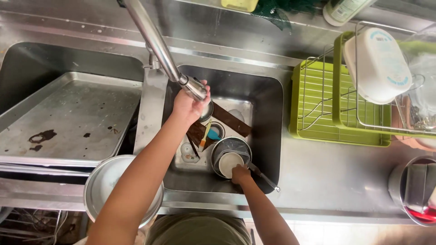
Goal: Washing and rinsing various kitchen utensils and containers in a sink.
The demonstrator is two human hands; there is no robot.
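My left hand (pixel 188 105) is wrapped around the spout end of the steel faucet (pixel 156 45) above the right sink basin (pixel 268 95). Lower in the basin, my right hand (pixel 240 173) grips the rim of a small white bowl (pixel 228 163) that sits inside a steel saucepan (pixel 231 147) with a long handle. Around them on the basin floor lie brown strips (pixel 231 120), a blue-tipped utensil (pixel 212 134), a few other utensils and the drain.
A large steel baking tray (pixel 68 118) lies across the left basin. A steel bowl (pixel 102 181) sits at the counter's front edge. A green dish rack (pixel 318 109) with a wire basket and white container (pixel 377 63) stands at right; a steel pot (pixel 415 188) is at the lower right.
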